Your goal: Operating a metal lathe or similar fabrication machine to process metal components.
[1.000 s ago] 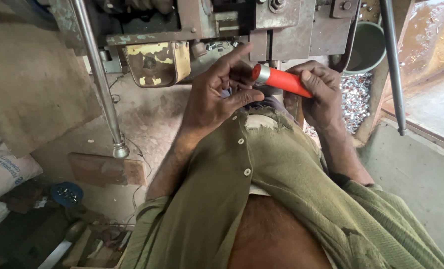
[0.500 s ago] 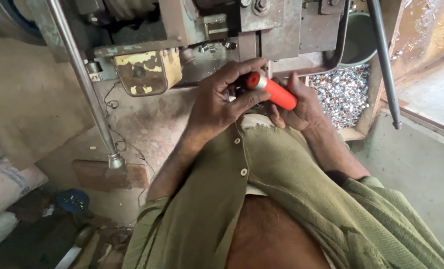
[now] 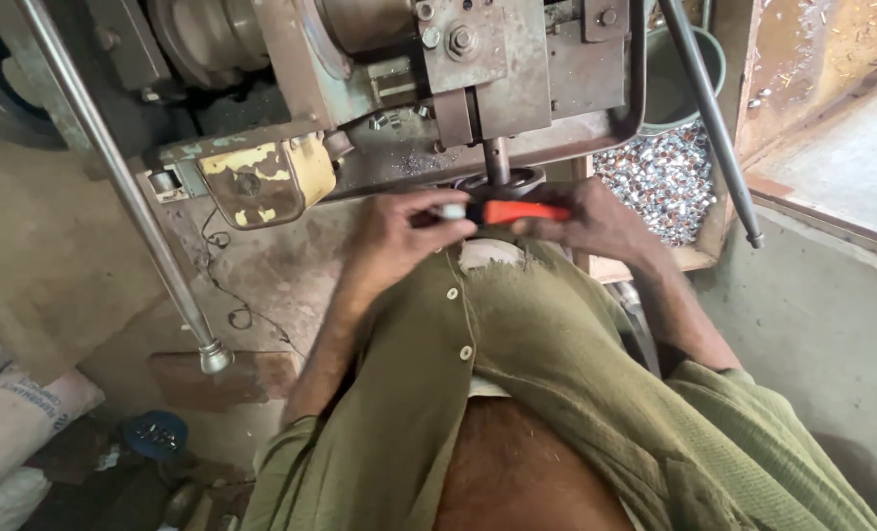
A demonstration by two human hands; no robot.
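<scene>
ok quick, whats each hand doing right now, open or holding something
Left hand: closed, fingertips pinching the pale end of the orange-handled tool.
Right hand: closed around the other end of the same tool.

Orange plastic tool handle (image 3: pixel 522 211): right end hidden inside right hand (image 3: pixel 596 221); working tip covered by left hand (image 3: pixel 399 236) fingers. Grey-green metal bucket (image 3: pixel 689 74) cut by frame top. Small shiny metal pieces (image 3: pixel 660 182): too small to identify.
</scene>
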